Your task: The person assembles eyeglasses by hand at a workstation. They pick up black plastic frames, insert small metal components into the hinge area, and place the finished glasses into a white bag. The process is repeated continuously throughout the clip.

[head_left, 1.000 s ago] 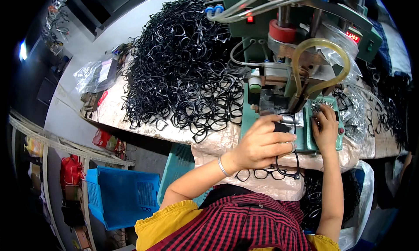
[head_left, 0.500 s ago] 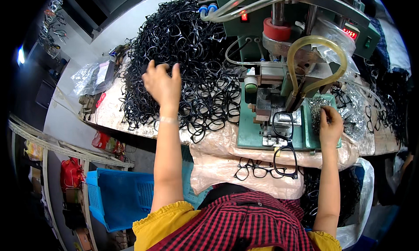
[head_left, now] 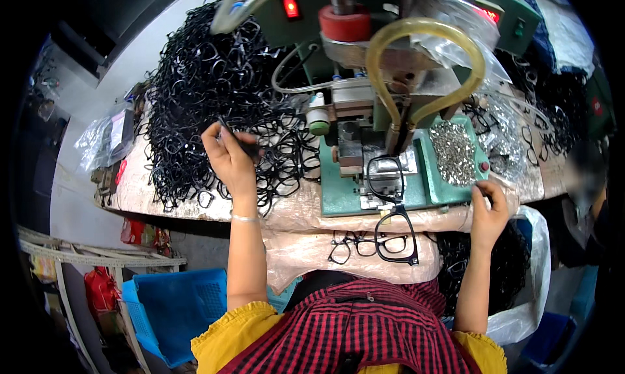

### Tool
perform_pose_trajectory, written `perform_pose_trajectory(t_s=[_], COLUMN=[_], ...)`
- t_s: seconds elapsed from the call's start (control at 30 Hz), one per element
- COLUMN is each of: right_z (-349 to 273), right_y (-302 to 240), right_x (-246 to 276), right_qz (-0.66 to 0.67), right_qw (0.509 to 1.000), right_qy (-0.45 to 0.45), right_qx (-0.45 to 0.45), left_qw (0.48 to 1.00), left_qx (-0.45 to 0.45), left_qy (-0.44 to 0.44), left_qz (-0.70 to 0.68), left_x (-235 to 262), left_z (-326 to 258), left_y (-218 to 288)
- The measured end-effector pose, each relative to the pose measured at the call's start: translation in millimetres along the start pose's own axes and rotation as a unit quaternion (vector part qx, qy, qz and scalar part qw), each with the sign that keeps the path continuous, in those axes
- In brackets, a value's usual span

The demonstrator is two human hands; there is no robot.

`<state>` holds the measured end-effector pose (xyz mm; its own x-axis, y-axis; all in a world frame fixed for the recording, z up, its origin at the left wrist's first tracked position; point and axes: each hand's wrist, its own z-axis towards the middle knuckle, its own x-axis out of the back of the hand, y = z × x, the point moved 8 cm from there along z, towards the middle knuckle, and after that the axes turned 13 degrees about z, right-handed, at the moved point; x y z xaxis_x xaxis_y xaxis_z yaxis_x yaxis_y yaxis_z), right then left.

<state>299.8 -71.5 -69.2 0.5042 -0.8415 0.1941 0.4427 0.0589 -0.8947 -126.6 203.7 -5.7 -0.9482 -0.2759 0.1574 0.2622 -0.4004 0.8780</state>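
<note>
My left hand (head_left: 231,162) is closed on a black eyeglass frame (head_left: 242,141), blurred and partly hidden by the fingers, at the front of a big heap of black eyeglass frames (head_left: 195,94). My right hand (head_left: 489,211) is pinched just off the front right corner of a green tray (head_left: 449,193) of small metal parts (head_left: 452,151). What its fingertips hold, if anything, is too small to make out. Between my hands, a black eyeglass frame (head_left: 396,210) sits in the green press (head_left: 338,188), one rim under the head and the other hanging over the front edge.
Several frames (head_left: 364,244) lie on brown paper (head_left: 299,250) before me. A yellowish hose (head_left: 426,26) loops across the press. At lower left is a blue basket (head_left: 172,309); at lower right, a white sack (head_left: 537,276) with black frames. Plastic bags (head_left: 508,136) lie beyond the tray.
The view has shifted, moving the scene leftward. My right hand has come out of the metal parts toward me. My left hand has drawn back over the heap, with a black frame now showing in it.
</note>
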Motion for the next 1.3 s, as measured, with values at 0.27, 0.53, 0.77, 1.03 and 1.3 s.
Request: perform_pose_trajectory(t_s=[0.27,0.53,0.77,1.03,1.3], right_z=[27,14,2,42,45], right_y=[-108,-105,-122,-48,-4], right_x=[-128,-141,-145,-97,-73], right_qz=[0.216,0.332,0.405,-0.205,-0.181], right_qw=[0.961,0.930,0.890,0.964,0.971], right_qy=[-0.158,-0.151,-0.169,-0.123,-0.087], right_qx=[0.069,-0.052,-0.127,0.121,0.128], left_qw=[0.980,0.940,0.960,0.801,0.810], left_qx=[0.122,0.287,-0.078,-0.499,-0.488], left_qy=[-0.137,-0.170,-0.095,-0.328,-0.325], left_qz=[-0.075,-0.070,-0.253,0.044,0.013], left_x=[-50,-40,-27,-98,-96], left_z=[-45,-67,-71,-137,-131], left_y=[-39,-86,103,155,152])
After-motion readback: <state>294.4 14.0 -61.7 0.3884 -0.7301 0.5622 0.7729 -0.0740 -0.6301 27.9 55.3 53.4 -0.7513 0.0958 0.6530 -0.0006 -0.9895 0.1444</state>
